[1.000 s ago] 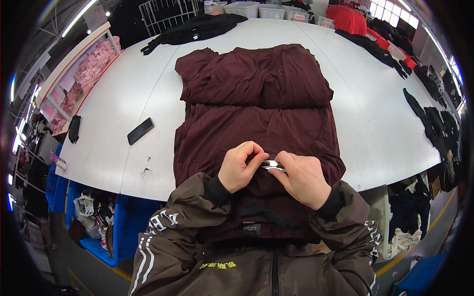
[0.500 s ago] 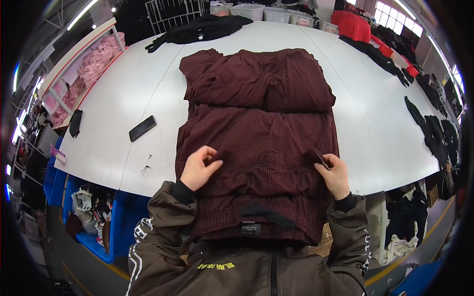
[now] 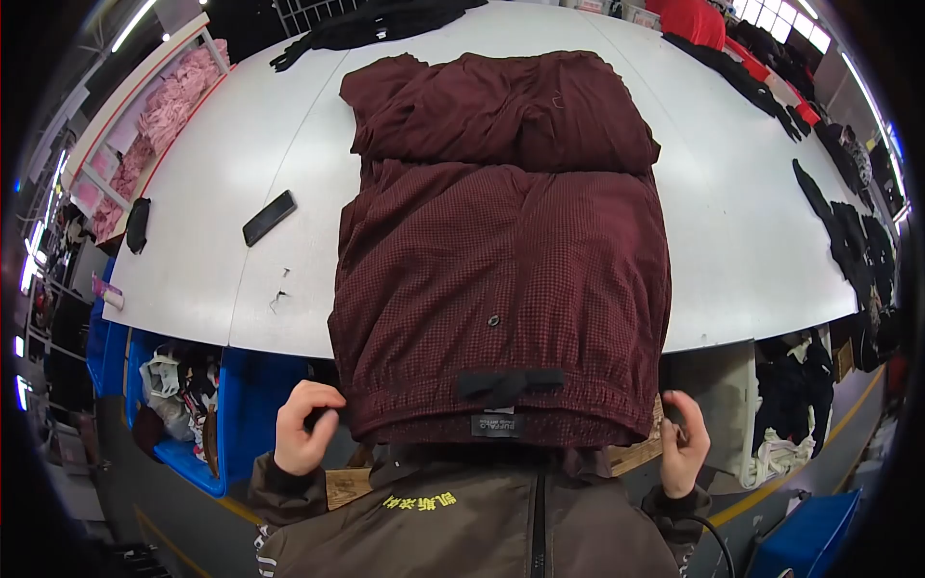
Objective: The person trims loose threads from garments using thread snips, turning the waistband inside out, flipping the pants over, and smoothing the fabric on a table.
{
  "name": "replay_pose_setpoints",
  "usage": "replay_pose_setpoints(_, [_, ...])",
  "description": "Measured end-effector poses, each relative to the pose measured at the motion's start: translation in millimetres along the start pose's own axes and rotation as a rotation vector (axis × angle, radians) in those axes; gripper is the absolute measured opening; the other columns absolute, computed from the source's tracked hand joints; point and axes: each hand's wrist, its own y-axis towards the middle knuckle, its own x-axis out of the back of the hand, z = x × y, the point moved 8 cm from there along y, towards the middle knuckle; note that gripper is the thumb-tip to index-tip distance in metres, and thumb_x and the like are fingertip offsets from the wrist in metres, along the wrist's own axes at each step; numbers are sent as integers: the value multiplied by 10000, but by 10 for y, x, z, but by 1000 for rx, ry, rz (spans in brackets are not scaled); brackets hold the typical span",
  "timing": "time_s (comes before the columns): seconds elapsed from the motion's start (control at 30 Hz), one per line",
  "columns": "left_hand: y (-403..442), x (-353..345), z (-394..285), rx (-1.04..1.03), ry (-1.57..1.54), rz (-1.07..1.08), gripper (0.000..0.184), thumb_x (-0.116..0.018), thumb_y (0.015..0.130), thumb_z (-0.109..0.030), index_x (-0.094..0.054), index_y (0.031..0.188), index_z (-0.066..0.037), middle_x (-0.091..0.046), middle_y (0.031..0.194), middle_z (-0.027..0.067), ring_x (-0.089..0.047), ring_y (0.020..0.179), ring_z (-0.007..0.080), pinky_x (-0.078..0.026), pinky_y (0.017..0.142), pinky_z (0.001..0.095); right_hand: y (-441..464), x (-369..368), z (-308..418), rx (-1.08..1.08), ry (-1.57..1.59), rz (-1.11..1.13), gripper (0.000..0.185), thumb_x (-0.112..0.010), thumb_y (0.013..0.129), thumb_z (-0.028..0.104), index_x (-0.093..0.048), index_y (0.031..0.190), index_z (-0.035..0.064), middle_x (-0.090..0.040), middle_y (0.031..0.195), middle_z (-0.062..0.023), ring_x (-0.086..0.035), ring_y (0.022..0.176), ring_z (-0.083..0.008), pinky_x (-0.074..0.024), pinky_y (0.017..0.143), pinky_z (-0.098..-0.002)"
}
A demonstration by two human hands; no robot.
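Maroon checked pants [image 3: 511, 260] lie flat on a stack of similar pants, waistband toward my body and overhanging the table's near edge. The elastic waistband carries a black drawstring [image 3: 511, 385] and a dark label [image 3: 496, 426]; a small button sits on the front. Beside the waistband's left corner is my left hand [image 3: 304, 429], its fingers curled with a gap between thumb and forefinger. My right hand [image 3: 685, 443] is just off the right corner, thumb and fingers apart. Neither hand visibly holds fabric. Across the stack's far end lies a folded-over maroon section [image 3: 501, 111].
On the white table [image 3: 260, 289] lie a phone [image 3: 270, 218], thread scraps and black garments [image 3: 385, 24]. A blue bin [image 3: 226, 424] of cloth is below left, and another bin [image 3: 752, 414] below right. Pink fabric [image 3: 178, 91] fills a rack at left.
The gathered pants top has been spread flat toward me, showing its button and drawstring. Both hands have let go, moving down and outward to the waistband's corners. The camera view tilted lower.
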Motion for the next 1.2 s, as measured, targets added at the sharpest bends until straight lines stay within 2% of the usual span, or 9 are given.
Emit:
replay_pose_setpoints(0.1, [4, -15, -333, 120, 78, -77, 234, -561, 737, 48, -647, 951, 5, -572, 1035, 112, -524, 788, 196, -446, 688, 242, -81, -7, 205, -267, 276, 54, 526, -488, 640, -146, -617, 1126, 5, -621, 942, -85, -491, 585, -102, -384, 540, -190])
replay_pose_setpoints(0.43, [43, -116, -119, 35, 94, 6, 273, -604, 803, 18, -622, 1075, 3, -542, 1081, 125, -546, 828, 206, -446, 730, 249, 102, -150, 25, -139, 110, 171, 373, -548, 737, -90, -624, 1095, -22, -583, 697, -27, -420, 536, -64, -343, 506, -190])
replay_pose_setpoints(0.6, [218, 256, -151, -56, -92, -205, 257, -537, 842, 25, -607, 1089, 7, -551, 1102, 117, -550, 874, 212, -435, 781, 247, 356, 60, -5, -408, 377, 47, 202, -496, 825, -39, -635, 969, -19, -556, 676, -14, -444, 558, -72, -352, 521, -181])
replay_pose_setpoints(0.7, [609, 207, -219, 139, -655, -320, 231, -450, 931, -60, -616, 1076, 8, -572, 1159, 129, -569, 980, 233, -439, 877, 293, 681, -42, -411, -412, 989, -182, 222, -498, 947, 172, -589, 1080, 18, -649, 976, -84, -605, 787, -136, -472, 691, -221])
replay_pose_setpoints(0.77, [1027, -65, -352, 26, -1593, -88, 331, -402, 988, -232, -594, 1131, -4, -569, 1221, 147, -560, 1083, 249, -422, 963, 355, 1041, -150, -460, -420, 1437, -142, 265, -496, 955, 225, -583, 1107, 27, -639, 1053, -88, -603, 879, -140, -471, 765, -255])
replay_pose_setpoints(0.87, [1496, -396, -69, -7, -1302, 19, 432, -404, 986, -371, -552, 1197, -24, -574, 1227, 161, -568, 1105, 262, -423, 992, 390, 1503, -293, -501, -241, 1552, -112, 258, -489, 955, 226, -598, 1094, 37, -642, 1056, -90, -605, 890, -141, -465, 791, -273])
replay_pose_setpoints(0.97, [1601, -871, 137, 428, -1615, 174, 404, -454, 970, -342, -521, 1227, -37, -611, 1142, 139, -612, 967, 253, -473, 891, 346, 1629, -261, -923, -330, 1145, -235, 224, -522, 930, 166, -599, 1091, 31, -643, 990, -76, -593, 844, -143, -461, 779, -269])
replay_pose_setpoints(1.1, [1561, -442, 456, 273, -445, -122, 314, -478, 958, -270, -559, 1149, -34, -635, 1023, 114, -609, 814, 252, -487, 764, 312, 1535, 152, -869, -21, -66, -359, 190, -546, 893, 71, -613, 1049, -14, -654, 962, -89, -615, 791, -133, -473, 678, -216])
replay_pose_setpoints(1.2, [1691, -145, -173, 63, -296, -258, 253, -551, 906, -241, -581, 1029, -23, -616, 921, 79, -561, 730, 186, -451, 671, 256, 1519, 139, -32, 18, 272, -380, 186, -564, 844, -7, -619, 1022, -17, -651, 925, -87, -594, 744, -135, -455, 625, -210])
